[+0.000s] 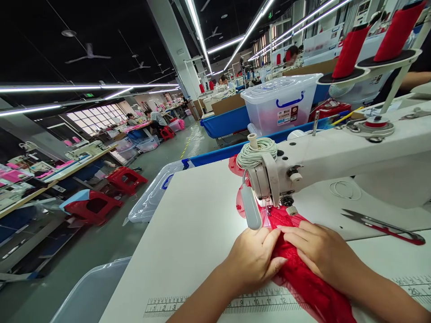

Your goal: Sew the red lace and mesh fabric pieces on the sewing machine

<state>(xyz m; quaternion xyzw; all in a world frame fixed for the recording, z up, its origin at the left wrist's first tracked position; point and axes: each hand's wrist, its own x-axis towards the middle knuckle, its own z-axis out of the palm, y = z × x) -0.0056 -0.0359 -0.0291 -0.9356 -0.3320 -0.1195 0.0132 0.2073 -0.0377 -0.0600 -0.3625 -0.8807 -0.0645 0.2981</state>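
Note:
Red lace fabric (305, 273) runs from the table's front up under the needle area of a white sewing machine (323, 148). On its left edge lies my left hand (256, 253), fingers closed on the fabric and thumb resting over it. My right hand (318, 249) presses and pinches the same fabric from the right, its fingertips close to the left hand's. Just ahead, the presser foot (268, 210) sits on the cloth, partly hidden by a grey-white oval piece (252, 208). More sheer red fabric (239, 197) shows beyond the machine head.
Thread snips (387, 226) lie right of my right hand. A printed ruler (256, 305) crosses the white tabletop (188, 233). Red thread cones (350, 51) stand above the machine. A clear lidded box (279, 105) is behind; red stools (90, 206) and other workers are farther off.

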